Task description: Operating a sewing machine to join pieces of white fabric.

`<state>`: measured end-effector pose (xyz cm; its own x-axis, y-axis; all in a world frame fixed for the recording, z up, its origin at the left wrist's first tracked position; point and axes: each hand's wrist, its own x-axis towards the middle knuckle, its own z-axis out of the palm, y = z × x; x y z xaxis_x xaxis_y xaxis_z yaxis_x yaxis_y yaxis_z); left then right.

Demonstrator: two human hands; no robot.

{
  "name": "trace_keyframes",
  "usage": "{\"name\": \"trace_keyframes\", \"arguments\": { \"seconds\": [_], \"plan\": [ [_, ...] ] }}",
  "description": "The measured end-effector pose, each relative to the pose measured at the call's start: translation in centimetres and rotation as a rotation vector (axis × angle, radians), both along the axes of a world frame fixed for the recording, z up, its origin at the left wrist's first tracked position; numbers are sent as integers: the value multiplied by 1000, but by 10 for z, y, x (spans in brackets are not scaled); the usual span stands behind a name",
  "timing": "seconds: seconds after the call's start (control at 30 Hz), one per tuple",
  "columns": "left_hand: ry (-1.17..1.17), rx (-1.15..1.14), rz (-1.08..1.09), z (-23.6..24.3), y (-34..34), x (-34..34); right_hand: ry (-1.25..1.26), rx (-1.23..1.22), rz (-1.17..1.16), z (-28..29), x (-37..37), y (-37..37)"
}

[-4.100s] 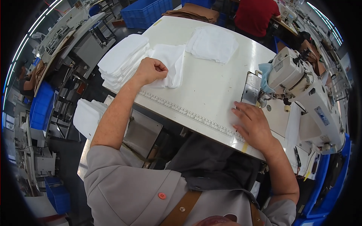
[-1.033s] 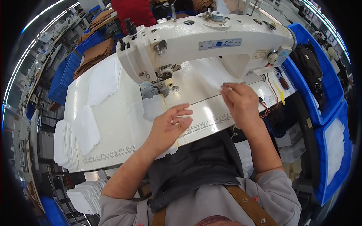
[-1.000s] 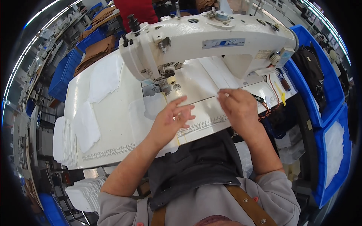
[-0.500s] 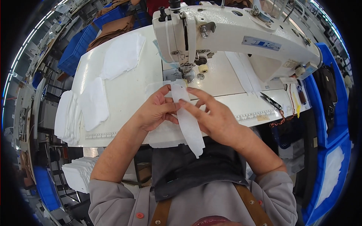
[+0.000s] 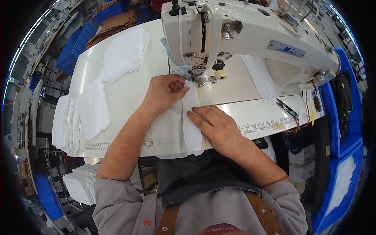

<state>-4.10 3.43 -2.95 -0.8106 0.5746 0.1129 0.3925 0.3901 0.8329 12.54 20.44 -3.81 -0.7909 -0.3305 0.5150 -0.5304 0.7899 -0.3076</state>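
A narrow white fabric strip (image 5: 192,131) lies lengthwise over a wider, thin white panel (image 5: 168,135) at the table's front edge. Its far end reaches the presser foot (image 5: 192,74) of a white sewing machine (image 5: 246,37). My left hand (image 5: 165,94) has its fingers curled in a pinch at the strip's far left edge, close to the needle area. What lies between those fingertips is partly hidden. Flat on the strip's right side rests my right hand (image 5: 219,125), fingers stretched out. A yellowish line runs along the strip's right edge.
White fabric pieces (image 5: 125,55) and a stack of them (image 5: 64,123) lie at left. More white pieces (image 5: 80,182) sit below the table. Black thread snips (image 5: 287,107) lie at right near a printed ruler (image 5: 256,127). Blue bins (image 5: 348,150) flank the right side.
The strip was held up at a slant; now it lies flat along the panel. My left hand has moved forward toward the needle, and my right hand has come down onto the fabric.
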Motion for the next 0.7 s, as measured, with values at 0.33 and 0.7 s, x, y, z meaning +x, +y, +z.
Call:
{"name": "trace_keyframes", "arguments": {
  "seconds": [0.33, 0.7],
  "plan": [
    [104, 26, 7, -7, 5, 5, -29, 11, -24, -1, 1, 1],
    [249, 13, 49, -4, 7, 6, -47, 13, -34, 1, -1, 0]
  ]
}}
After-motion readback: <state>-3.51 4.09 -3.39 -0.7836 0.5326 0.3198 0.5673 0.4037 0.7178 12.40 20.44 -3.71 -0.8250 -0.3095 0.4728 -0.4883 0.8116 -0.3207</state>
